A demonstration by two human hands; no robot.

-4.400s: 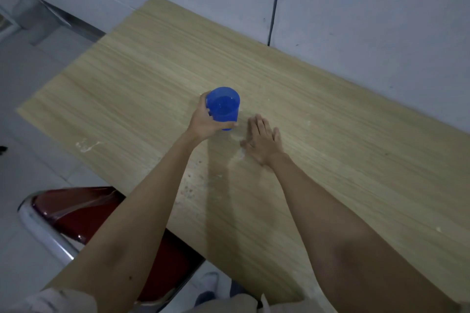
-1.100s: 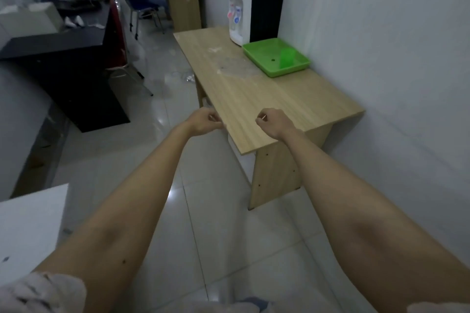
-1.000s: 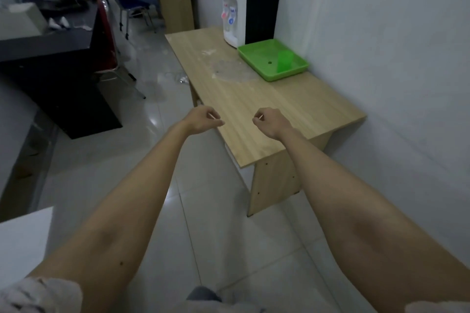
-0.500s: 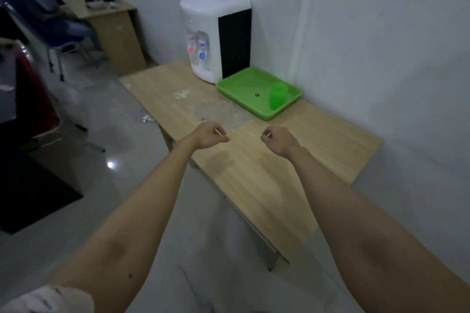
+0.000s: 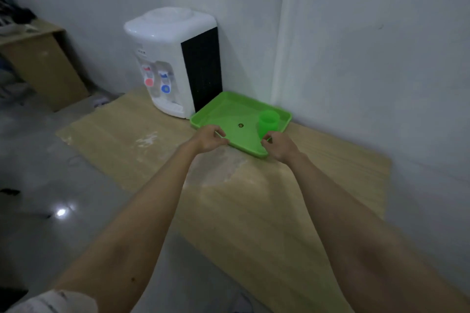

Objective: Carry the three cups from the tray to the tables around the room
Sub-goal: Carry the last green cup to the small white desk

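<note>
A green tray (image 5: 223, 112) lies on a light wooden table (image 5: 267, 198) against the white wall. One green cup (image 5: 268, 123) stands upright in the tray's right part; I see no other cup. My left hand (image 5: 209, 138) hovers over the tray's near left edge, fingers curled with nothing in them. My right hand (image 5: 278, 146) is loosely closed at the tray's near right corner, just in front of the cup and not touching it.
A white water dispenser (image 5: 173, 58) with red and blue taps stands on the table left of the tray. A second wooden desk (image 5: 38, 58) is at the far left. Grey tiled floor (image 5: 50, 185) spreads to the left of the table.
After setting a blue cup on another table, I turned and walked to this table. The tray and dispenser have come much closer, and both hands now reach the tray's near edge.
</note>
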